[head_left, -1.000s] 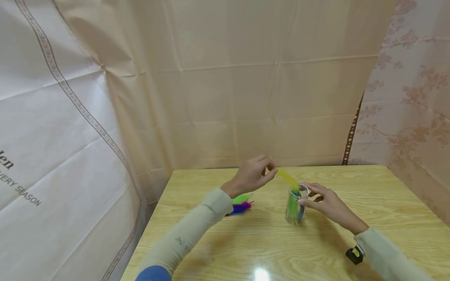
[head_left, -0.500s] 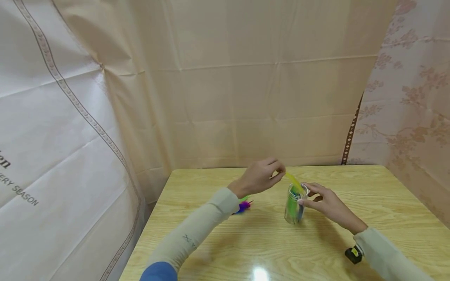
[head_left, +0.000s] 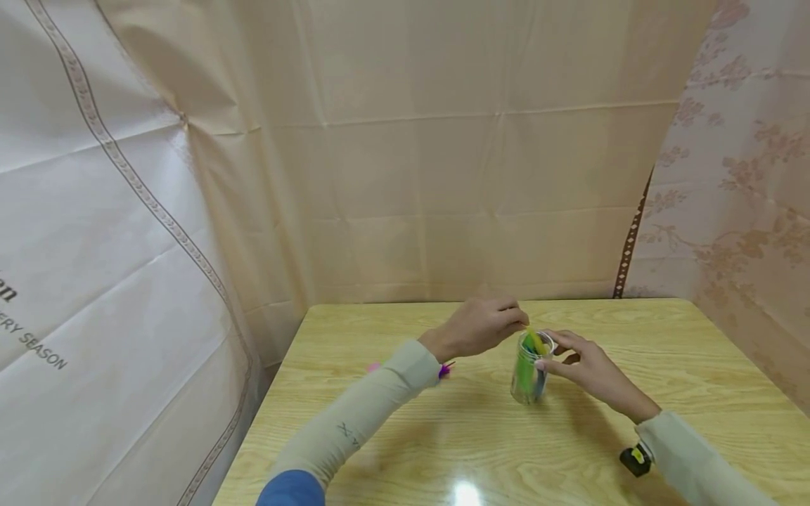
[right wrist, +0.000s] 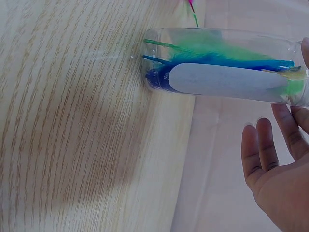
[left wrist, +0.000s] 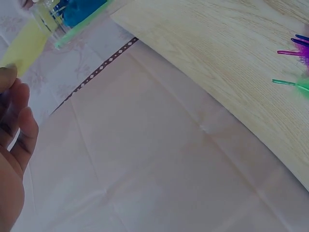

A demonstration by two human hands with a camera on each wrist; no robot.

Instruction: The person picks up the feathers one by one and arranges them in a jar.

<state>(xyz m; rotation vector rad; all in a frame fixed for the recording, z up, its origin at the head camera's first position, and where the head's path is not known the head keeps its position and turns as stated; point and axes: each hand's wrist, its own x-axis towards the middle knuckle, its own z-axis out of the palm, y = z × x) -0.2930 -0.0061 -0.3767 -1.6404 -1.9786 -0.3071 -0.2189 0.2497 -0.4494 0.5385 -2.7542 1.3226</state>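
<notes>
A yellow feather (left wrist: pixel 30 46) is pinched between the thumb and fingers of my left hand (head_left: pixel 484 325), its lower end inside the mouth of a clear jar (head_left: pixel 522 388). Green and blue feathers (right wrist: pixel 217 54) stand in the jar, which has a pale oval label (right wrist: pixel 222 79) on its side. My right hand (head_left: pixel 591 369) grips the jar near its rim with thumb and fingers. Purple feathers (head_left: pixel 445 370) lie on the table, mostly hidden behind my left forearm in the head view; a green feather (left wrist: pixel 301 85) lies near them in the left wrist view.
The light wooden table (head_left: pixel 506 457) extends around the jar. A small black-and-yellow object (head_left: pixel 635 460) is by my right sleeve. Beige sheeting (head_left: pixel 443 154) hangs behind the table's far edge, with a floral sheet (head_left: pixel 747 176) at the right.
My left hand has moved right and down, lowering the yellow feather farther into the jar. My right hand and the jar have stayed nearly in place.
</notes>
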